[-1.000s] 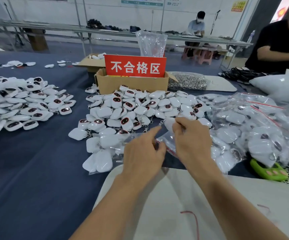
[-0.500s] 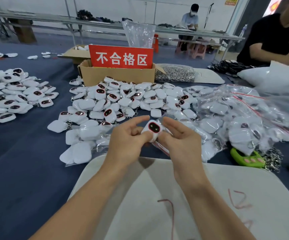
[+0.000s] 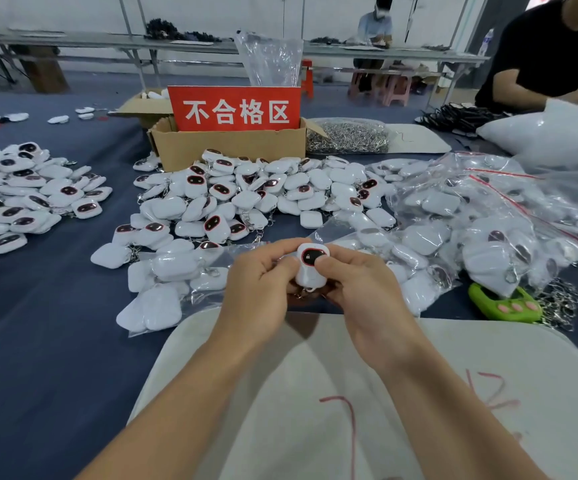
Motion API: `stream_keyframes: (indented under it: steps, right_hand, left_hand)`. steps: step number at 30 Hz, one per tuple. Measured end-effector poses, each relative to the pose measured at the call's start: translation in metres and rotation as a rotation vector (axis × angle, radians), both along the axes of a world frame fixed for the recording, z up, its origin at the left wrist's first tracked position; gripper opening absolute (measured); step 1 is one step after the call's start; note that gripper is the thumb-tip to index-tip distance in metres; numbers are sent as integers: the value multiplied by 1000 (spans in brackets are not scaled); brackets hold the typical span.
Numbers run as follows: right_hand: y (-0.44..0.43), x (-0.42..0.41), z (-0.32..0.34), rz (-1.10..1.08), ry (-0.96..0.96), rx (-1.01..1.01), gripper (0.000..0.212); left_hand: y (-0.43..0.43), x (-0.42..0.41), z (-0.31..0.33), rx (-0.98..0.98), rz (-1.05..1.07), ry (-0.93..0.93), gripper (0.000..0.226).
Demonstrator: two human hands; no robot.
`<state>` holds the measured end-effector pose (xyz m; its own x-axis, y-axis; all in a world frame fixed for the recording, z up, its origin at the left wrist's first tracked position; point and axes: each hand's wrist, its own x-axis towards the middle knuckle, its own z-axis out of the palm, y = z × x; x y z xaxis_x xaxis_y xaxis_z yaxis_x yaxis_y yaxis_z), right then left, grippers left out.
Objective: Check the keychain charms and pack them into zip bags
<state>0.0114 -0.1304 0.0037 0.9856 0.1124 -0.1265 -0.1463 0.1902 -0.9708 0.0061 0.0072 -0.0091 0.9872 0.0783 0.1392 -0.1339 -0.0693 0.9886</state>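
Head view: both hands are closed on a single keychain charm (image 3: 310,268), held above the near edge of the blue tabletop (image 3: 38,323), just beyond a white board (image 3: 419,393). The left hand (image 3: 263,282) pinches its left side. The right hand (image 3: 360,289) grips the right side, with the thumb lying on the dark screen face. The charm faces up at the camera. Its long axis runs away from the person, with the small loop end nearest the body.

An empty-looking clear zip bag (image 3: 336,230) lies flat just beyond the fingertips, a little to the right, so the right hand looks nearer to it. I cannot see which way its mouth points.

The loose charm pile (image 3: 246,195) sits farther ahead, and the cardboard box (image 3: 225,147) with its red sign (image 3: 235,109) is beyond that. Filled bags (image 3: 471,230) lie to the right.
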Motion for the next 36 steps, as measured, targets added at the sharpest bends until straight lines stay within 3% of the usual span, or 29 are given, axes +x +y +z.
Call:
stream_keyframes:
  steps: [6,13,23,36]
  right_hand:
    - [-1,-4,0,-17,-6,-27,22]
    - [0,-5,2,50,-96,-54,32]
    - [5,-7,1,78,-95,-97,29]
    - [3,-5,-1,73,-202,-169,36]
  left_hand:
    - [1,-5,0,114,-33,-41,36]
    - [-1,-6,4,144,25,-50,25]
    - [1,-4,6,106,76,-44,26]
    - [1,-7,6,217,23,-37,40]
